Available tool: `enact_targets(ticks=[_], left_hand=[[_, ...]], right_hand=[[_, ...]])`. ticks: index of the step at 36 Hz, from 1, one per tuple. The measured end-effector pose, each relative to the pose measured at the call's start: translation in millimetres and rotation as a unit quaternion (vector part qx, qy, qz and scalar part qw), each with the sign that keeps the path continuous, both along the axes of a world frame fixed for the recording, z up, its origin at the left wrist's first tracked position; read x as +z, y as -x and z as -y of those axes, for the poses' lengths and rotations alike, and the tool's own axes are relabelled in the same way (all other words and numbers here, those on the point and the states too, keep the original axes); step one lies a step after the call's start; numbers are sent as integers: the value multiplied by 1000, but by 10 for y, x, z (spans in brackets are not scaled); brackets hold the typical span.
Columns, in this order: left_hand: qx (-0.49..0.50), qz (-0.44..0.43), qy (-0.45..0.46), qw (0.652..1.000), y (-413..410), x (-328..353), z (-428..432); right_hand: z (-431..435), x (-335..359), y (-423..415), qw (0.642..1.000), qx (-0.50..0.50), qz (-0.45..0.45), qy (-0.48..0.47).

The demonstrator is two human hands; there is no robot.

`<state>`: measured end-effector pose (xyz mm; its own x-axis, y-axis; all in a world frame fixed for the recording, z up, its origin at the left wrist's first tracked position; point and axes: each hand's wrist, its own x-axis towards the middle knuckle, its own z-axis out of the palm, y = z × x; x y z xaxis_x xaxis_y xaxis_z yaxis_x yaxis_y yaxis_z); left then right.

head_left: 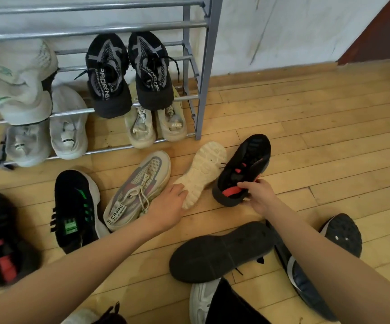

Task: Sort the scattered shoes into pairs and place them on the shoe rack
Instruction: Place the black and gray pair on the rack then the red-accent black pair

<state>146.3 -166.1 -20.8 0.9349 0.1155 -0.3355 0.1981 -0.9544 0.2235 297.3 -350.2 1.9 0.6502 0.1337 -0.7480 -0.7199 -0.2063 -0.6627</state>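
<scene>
Right hand (258, 195): your fingers pinch the black-and-red shoe (245, 167) at its heel collar, down by the floor near the shoe rack (201, 66). Likely light, with a soft upper and stiff heel, so keep hold there. Left hand (168, 204) rests on the heel end of the upturned cream shoe (203, 169); whether it grips, cannot tell.

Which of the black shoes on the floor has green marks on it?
The black shoe just left of the beige shoe: it has green stripes on its side and a green label. No other shoe on the floor shows green.
</scene>
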Motion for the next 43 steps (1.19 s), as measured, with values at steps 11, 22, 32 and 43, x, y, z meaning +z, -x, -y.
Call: enact_targets(ticks=[11, 22, 32, 43], left_hand=[[288, 56, 302, 907, 396, 223, -156], [441, 90, 413, 792, 1150, 274, -642], [513, 167, 88, 837, 1842, 133, -1162], [701, 130, 49, 699, 2655, -273, -1145]], right_hand=[[-437, 2, 925, 971, 226, -4, -74], [-1342, 76, 1290, 900, 419, 104, -60], [-1773, -123, 1503, 872, 464, 156, 12], [-1594, -284, 1398, 870, 490, 39, -19]])
